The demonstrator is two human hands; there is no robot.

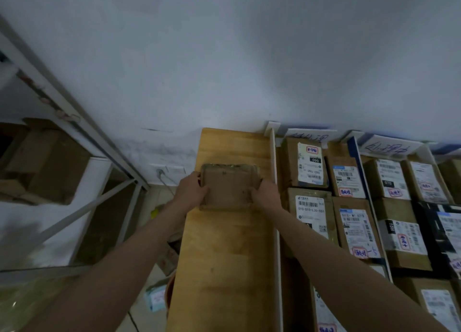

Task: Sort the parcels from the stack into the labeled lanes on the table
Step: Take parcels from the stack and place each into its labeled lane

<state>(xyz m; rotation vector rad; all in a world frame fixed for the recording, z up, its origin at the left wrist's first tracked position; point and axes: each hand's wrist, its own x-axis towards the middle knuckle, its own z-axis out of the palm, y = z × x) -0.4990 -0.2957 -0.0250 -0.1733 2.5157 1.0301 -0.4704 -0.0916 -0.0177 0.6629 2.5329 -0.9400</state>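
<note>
While left hand [190, 189] and right hand [265, 194] grip its sides, taped cardboard parcel [228, 187] sits left of white lane divider [274, 172].

I see open wooden table [224, 269] from 6 up to 12 o'clock, w/ the brown parcel [228, 187] mid-lane, gripped by my left hand [190, 191] and right hand [265, 194]. White divider [275, 182] walls off 3 o'clock; labelled boxes [309, 167] packed tight beyond. Wall [224, 57] blocks 12. Metal rack [74, 132] stands at 9, floor gap betw.
</note>
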